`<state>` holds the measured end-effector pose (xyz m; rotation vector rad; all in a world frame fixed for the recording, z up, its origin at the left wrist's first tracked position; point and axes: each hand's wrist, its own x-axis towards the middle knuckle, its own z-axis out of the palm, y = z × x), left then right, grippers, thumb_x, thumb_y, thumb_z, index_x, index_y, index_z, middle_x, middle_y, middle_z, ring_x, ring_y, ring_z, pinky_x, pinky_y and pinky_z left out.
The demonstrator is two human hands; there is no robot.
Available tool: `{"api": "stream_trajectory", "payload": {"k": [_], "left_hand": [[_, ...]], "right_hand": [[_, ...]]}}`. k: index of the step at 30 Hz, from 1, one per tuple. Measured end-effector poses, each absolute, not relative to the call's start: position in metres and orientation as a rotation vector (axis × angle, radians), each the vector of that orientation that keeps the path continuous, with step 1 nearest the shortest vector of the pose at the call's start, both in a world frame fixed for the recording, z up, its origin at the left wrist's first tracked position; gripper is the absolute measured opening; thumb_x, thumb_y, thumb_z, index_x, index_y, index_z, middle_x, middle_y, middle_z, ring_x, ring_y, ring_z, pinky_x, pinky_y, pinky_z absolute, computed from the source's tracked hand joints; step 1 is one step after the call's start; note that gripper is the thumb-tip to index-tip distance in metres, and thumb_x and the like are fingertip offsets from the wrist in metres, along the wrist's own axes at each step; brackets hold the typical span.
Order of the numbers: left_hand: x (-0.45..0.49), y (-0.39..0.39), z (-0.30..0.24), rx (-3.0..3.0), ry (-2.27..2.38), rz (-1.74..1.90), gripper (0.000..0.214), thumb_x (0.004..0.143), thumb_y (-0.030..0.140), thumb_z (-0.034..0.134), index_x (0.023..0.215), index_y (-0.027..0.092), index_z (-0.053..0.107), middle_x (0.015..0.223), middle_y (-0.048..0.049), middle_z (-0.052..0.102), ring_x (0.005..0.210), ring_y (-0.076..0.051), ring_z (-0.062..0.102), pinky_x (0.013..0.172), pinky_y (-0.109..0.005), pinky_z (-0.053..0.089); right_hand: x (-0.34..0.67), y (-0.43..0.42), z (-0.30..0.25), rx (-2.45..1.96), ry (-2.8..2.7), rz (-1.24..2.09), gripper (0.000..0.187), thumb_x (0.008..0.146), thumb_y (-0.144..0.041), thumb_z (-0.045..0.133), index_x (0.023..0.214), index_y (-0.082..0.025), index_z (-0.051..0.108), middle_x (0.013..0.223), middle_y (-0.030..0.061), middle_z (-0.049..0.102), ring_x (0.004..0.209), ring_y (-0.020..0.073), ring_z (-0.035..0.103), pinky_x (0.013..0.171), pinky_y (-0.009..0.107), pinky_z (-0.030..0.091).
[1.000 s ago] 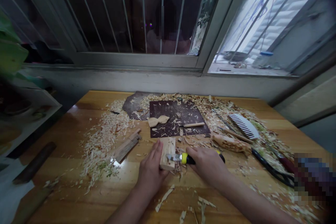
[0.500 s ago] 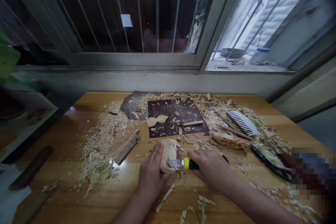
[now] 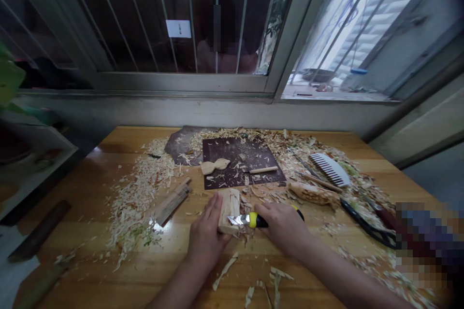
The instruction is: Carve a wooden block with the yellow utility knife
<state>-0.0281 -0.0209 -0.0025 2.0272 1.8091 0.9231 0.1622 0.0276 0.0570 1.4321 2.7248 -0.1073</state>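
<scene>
My left hand [image 3: 209,226] grips a pale block of wood [image 3: 229,202] from its left side, fingers lying along the edge. In my right hand [image 3: 281,226] is a yellow and black utility knife [image 3: 253,219], its blade extended and pointing left across the lower part of the block's face. Just beyond the block, a dark sheet [image 3: 232,147] carries a small bow-shaped wood carving [image 3: 214,166] and a thin tool with a wooden handle [image 3: 263,170]. The palm and thumb of my left hand are mostly hidden.
Wood shavings [image 3: 134,203] cover the table [image 3: 174,260] on both sides. A strip of wood [image 3: 172,203] lies at left. On the right are a white comb [image 3: 330,169], a rough piece of wood [image 3: 313,194] and a black-handled tool [image 3: 368,224]. A barred window stands behind.
The knife blade has moved slightly up the block's face and its tilt has changed, so it now catches light. My left hand keeps its hold on the block.
</scene>
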Motion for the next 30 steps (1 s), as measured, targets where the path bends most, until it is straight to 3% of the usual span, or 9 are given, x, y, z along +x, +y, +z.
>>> {"api": "stream_trajectory", "payload": {"k": [5, 14, 23, 30], "left_hand": [[-0.030, -0.019, 0.000, 2.038, 1.847, 0.894, 0.068, 0.063, 0.012, 0.057, 0.127, 0.009, 0.035, 0.133, -0.0150, 0.039, 0.120, -0.021, 0.040, 0.095, -0.036, 0.040], [-0.027, -0.027, -0.003, 2.015, 1.809, 0.930, 0.072, 0.062, 0.011, 0.056, 0.130, 0.016, 0.033, 0.131, -0.0107, 0.043, 0.116, -0.021, 0.045, 0.092, -0.036, 0.043], [-0.026, -0.024, -0.003, 2.076, 1.832, 0.921, 0.067, 0.062, 0.012, 0.055, 0.126, 0.009, 0.036, 0.131, -0.0133, 0.043, 0.116, -0.021, 0.044, 0.093, -0.034, 0.042], [-0.026, -0.025, -0.003, 2.124, 1.807, 0.952, 0.068, 0.057, 0.008, 0.053, 0.124, 0.011, 0.041, 0.128, -0.0124, 0.046, 0.114, -0.022, 0.047, 0.091, -0.034, 0.044]], "right_hand": [[0.158, 0.034, 0.048, 1.491, 2.704, -0.100, 0.013, 0.073, -0.028, 0.055, 0.084, -0.022, 0.057, 0.080, 0.0033, 0.065, 0.077, 0.0194, 0.059, 0.063, 0.026, 0.036], [0.166, 0.063, 0.048, 1.733, 2.558, 0.039, 0.018, 0.078, -0.028, 0.048, 0.092, -0.022, 0.057, 0.086, 0.0061, 0.066, 0.075, 0.0194, 0.060, 0.058, 0.025, 0.034], [0.166, 0.017, 0.063, 1.394, 2.754, -0.210, 0.008, 0.071, -0.024, 0.055, 0.079, -0.022, 0.055, 0.076, 0.0007, 0.063, 0.072, 0.0176, 0.058, 0.060, 0.024, 0.033], [0.167, 0.037, 0.052, 1.557, 2.649, -0.104, 0.013, 0.074, -0.027, 0.053, 0.085, -0.021, 0.056, 0.081, 0.0033, 0.065, 0.073, 0.0187, 0.059, 0.059, 0.025, 0.034]]}}
